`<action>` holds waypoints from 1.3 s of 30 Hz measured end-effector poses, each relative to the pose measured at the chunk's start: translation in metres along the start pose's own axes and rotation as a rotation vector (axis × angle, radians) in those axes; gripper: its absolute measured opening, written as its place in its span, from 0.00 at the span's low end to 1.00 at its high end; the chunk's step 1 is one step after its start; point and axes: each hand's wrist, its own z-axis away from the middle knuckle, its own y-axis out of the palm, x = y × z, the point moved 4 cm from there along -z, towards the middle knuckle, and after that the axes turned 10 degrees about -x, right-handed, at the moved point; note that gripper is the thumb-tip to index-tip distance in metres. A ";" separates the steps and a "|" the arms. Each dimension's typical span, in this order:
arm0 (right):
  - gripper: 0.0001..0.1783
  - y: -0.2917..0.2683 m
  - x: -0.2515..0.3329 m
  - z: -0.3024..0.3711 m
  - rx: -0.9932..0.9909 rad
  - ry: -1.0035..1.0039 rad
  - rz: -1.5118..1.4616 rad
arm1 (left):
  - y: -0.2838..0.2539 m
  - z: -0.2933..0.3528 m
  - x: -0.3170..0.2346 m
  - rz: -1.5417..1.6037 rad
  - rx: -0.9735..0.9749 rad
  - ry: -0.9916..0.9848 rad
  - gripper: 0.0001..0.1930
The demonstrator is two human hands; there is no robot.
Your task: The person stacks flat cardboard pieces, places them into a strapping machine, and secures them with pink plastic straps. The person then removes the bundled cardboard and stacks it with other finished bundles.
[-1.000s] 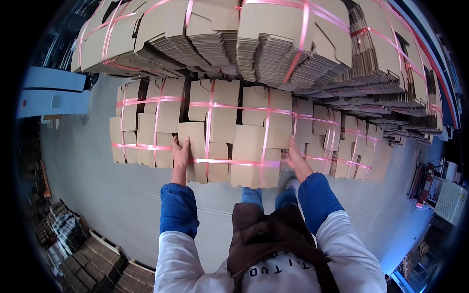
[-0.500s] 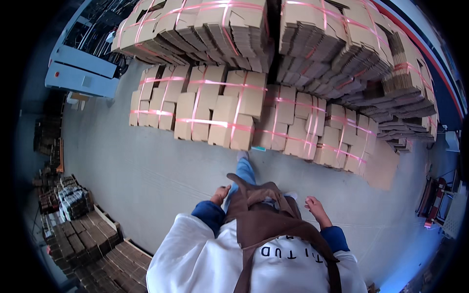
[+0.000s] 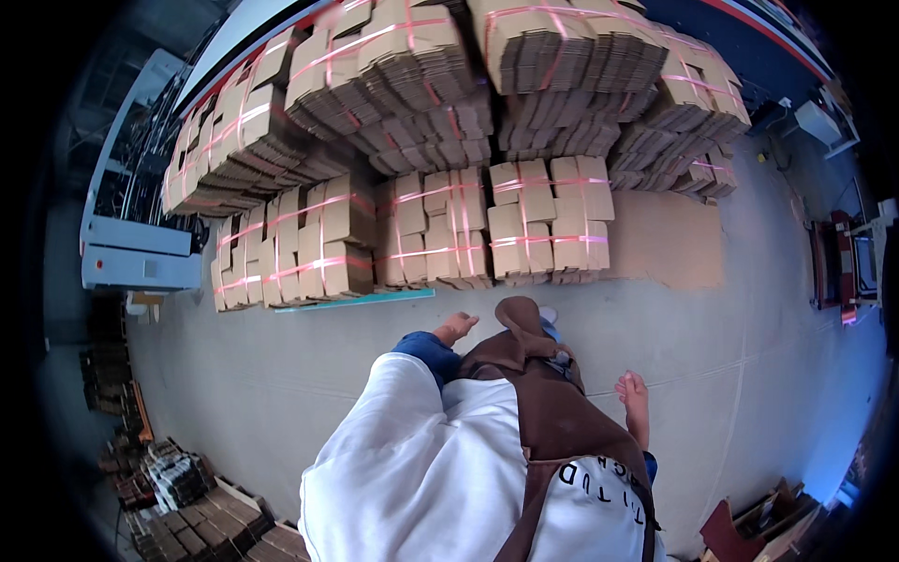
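My left hand (image 3: pixel 457 328) hangs in front of me above the floor, just short of the near row of bundles. Its fingers are loosely bent and it holds nothing I can see. Off to my right side, my right hand (image 3: pixel 633 387) is raised away from the brown apron (image 3: pixel 571 421), fingers half curled and slightly apart, with nothing visible in them. Nearest to the hands stand bundles of flat brown cardboard boxes (image 3: pixel 523 225), tied with pink strapping. Neither hand touches them.
Taller stacks of strapped cardboard (image 3: pixel 412 75) rise behind the near row. A flat cardboard sheet (image 3: pixel 670 239) lies at their right end, and a teal strip (image 3: pixel 361 300) runs along the front. A pale machine (image 3: pixel 140 253) stands at left; more stacked cardboard (image 3: pixel 201 525) sits at lower left.
I have stepped forward and to the right, so the bundles have shifted left in view and more of the flat sheet shows. Both hands have swung, still without holding anything visible.
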 end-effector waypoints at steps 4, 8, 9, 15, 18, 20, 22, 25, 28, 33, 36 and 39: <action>0.31 -0.091 0.002 -0.044 -0.111 0.056 -0.133 | 0.032 -0.044 -0.066 -0.206 0.092 0.050 0.30; 0.31 -0.167 -0.053 -0.076 -0.266 0.334 -0.367 | 0.018 -0.124 -0.121 -0.635 -0.119 0.242 0.30; 0.31 -0.197 -0.074 -0.076 -0.372 0.428 -0.471 | 0.061 -0.145 -0.174 -0.602 -0.046 0.189 0.30; 0.34 -0.246 -0.312 -0.040 -0.396 0.492 -0.097 | 0.279 -0.125 -0.496 -0.307 0.145 0.342 0.21; 0.31 -0.257 -0.307 -0.068 -0.455 0.357 0.019 | 0.382 -0.087 -0.673 -0.296 0.272 0.472 0.18; 0.30 -0.284 -0.309 -0.101 -0.497 0.353 0.074 | 0.453 -0.051 -0.768 -0.119 0.422 0.590 0.20; 0.29 -0.317 -0.322 -0.142 -0.517 0.258 0.213 | 0.511 -0.015 -0.810 -0.034 0.551 0.594 0.21; 0.28 -0.373 -0.338 -0.219 -0.627 -0.037 0.527 | 0.580 -0.011 -0.871 -0.041 0.631 0.568 0.21; 0.24 -0.528 -0.157 -0.371 -0.534 0.638 -0.553 | 0.558 -0.044 -0.856 -0.305 0.585 0.502 0.18; 0.23 -0.739 0.066 -0.602 -0.704 0.180 -0.477 | 0.522 -0.126 -0.805 -0.779 0.457 1.075 0.11; 0.22 -0.816 0.172 -0.682 -0.699 -0.001 -0.402 | 0.531 -0.137 -0.815 -1.291 0.388 1.182 0.13; 0.21 -0.848 0.226 -0.757 -0.632 -0.216 -0.168 | 0.538 -0.165 -0.885 -1.214 0.406 0.861 0.14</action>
